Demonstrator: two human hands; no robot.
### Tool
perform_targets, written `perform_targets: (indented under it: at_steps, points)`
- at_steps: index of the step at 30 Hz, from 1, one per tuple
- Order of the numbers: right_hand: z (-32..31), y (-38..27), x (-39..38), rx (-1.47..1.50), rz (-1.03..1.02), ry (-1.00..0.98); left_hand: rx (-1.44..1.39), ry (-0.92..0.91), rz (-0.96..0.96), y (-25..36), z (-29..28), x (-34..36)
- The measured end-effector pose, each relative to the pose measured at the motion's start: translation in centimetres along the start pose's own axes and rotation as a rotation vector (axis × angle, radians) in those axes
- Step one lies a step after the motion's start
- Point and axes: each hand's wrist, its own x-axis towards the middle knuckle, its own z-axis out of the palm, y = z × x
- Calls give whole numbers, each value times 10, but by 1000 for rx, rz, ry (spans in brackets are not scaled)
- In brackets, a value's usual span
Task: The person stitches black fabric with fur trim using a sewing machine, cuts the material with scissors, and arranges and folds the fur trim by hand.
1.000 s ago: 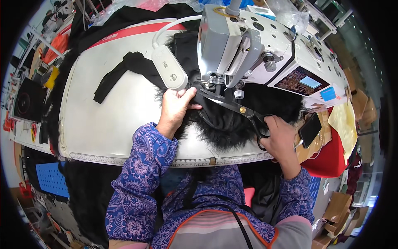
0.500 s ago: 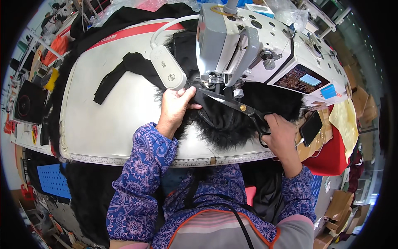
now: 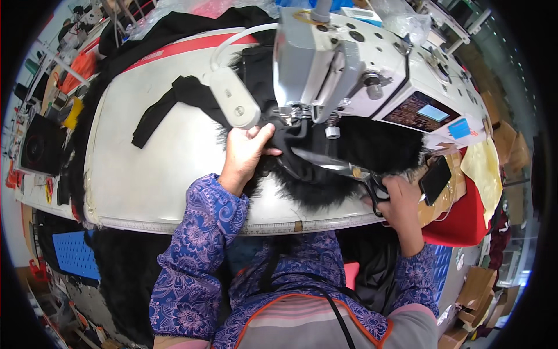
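Under the head of a white sewing machine lies a black furry garment with smooth black cloth along one side. My left hand pinches the edge of that cloth just left of the needle area, beside a white oval lamp. In my right hand is a pair of scissors, held by its black handles. The blades point left over the garment and are blurred by motion. Their tips lie a little right of my left fingers.
A black cloth strip runs across the white table on the left. At the right lie a black phone with a cable and a red item. A measuring tape edges the table's front.
The scissors have moved right and slightly down, away from the needle area, together with my right hand. My left hand stays almost where it was on the cloth.
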Motion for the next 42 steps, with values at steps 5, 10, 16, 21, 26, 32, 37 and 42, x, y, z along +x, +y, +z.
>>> perform_targets:
  at_steps: [5,10,16,21,26,32,37,42]
  points:
    - [-20,28,-90,33,416,359,177,61,44,8,-6,-11]
    - [-63,111,-124,-237,1057,478,882,143,384,4,-29,-21]
    - [-67,273,-150,-395,1123,113,1300,7,627,28,-15,-48]
    - [-66,324,-120,-322,970,3,1381,-15,871,31,-23,-52]
    - [-49,176,-29,-152,578,491,1337,-333,870,45,-34,-57]
    - [5,-46,54,319,-223,-29,1341,-362,832,30,-36,-41]
    - [56,-89,92,226,-243,-189,1332,-316,911,22,-35,-31]
    - [79,-85,100,374,-294,-43,1332,-288,1055,32,-27,-23]
